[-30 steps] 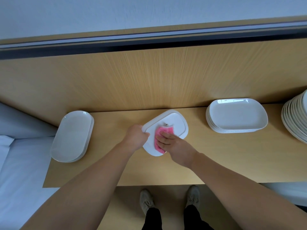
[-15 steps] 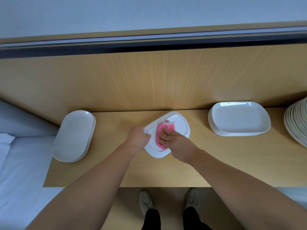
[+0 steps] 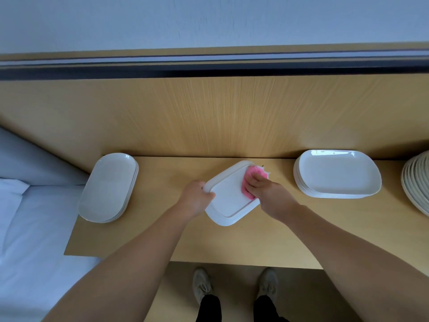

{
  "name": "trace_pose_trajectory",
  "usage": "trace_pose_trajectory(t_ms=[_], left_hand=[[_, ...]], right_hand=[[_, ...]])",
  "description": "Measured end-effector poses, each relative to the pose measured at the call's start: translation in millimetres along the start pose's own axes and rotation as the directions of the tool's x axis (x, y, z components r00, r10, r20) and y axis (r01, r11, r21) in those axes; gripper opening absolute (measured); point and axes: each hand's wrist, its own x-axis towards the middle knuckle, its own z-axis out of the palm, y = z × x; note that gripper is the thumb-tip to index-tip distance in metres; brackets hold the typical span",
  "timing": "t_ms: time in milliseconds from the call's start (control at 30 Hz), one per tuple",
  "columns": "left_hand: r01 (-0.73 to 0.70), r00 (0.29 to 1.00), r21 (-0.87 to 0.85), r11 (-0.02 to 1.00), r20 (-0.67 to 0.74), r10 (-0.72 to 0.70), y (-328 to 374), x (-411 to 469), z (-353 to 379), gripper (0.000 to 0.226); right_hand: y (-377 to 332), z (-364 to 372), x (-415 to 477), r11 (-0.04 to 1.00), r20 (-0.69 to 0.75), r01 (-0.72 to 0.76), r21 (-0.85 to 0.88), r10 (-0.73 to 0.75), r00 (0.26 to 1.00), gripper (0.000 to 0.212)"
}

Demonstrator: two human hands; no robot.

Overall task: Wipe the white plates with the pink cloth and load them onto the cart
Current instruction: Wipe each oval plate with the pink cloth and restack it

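Gripping the left rim of a white plate (image 3: pixel 229 205), the left hand (image 3: pixel 196 197) has its fingers curled over the edge and the thumb tucked under, clamping the plate firmly. The plate lies askew on the wooden table (image 3: pixel 301 228), one corner pointing toward the person and the far corner near the wood panel (image 3: pixel 209 117) behind; a raised ring traced on its face suggests it may be turned underside up, though the view is too soft to be sure. On the plate's far right corner sits the pink cloth (image 3: pixel 248 176), a frayed edge of it spilling just past the rim. The right hand (image 3: pixel 267 190) rests on top of the cloth, fingers close together and laid nearly flat, pressing it down onto the plate.

A stack of oval plates (image 3: pixel 109 187) stands at the table's left end, well apart from the hands. A stack of rectangular plates (image 3: pixel 336 173) stands to the right, and beyond it a stack of round plates (image 3: pixel 417 182) is cut off by the frame. White bedding (image 3: pixel 34 228) lies left of the table, and two shoes (image 3: pixel 202 287) show below its near edge.
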Motion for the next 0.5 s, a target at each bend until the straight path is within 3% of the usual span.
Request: trace_pose_trajectory(t_ms=[200, 500], left_hand=[[-0.076, 0.997, -0.132, 0.988, -0.012, 0.075, 16.2, -31.8, -18.1, 0.005], [-0.23, 0.95, -0.089, 0.969, -0.237, 0.203, 24.3, -109.5, -65.2, 0.014]], right_hand=[[0.7, -36.6, -0.5, 0.99, -0.305, 0.135, 0.049, -0.114, 0.946, 0.062], [-26.9, -79.5, 24.1, 0.934, -0.432, 0.348, 0.082, -0.281, 0.857, 0.062]])
